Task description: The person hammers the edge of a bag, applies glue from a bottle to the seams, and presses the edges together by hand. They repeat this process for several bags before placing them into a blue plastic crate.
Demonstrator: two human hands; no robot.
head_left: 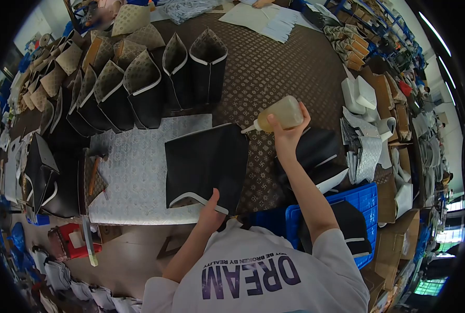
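Note:
My right hand (290, 130) is wrapped round a squeeze bottle (282, 115) of pale yellowish liquid. The bottle is tilted, its thin white nozzle pointing left at the upper right corner of a black bag body (206, 161). This bag body lies flat, partly over a white patterned sheet (128, 172), with a white-edged curved opening on the near side. My left hand (210, 213) grips that near edge, thumb on top and the other fingers hidden underneath. To the right of the bag body, partly behind my right forearm, lie more black pieces (316, 151).
Several black bag bodies with patterned linings (208, 57) stand upright along the back left. A blue crate (365, 208) holding black pieces is at my right. White containers (359, 94) and stacked sheets (365, 151) lie on the right side. A person's hand (263, 3) shows at the far edge.

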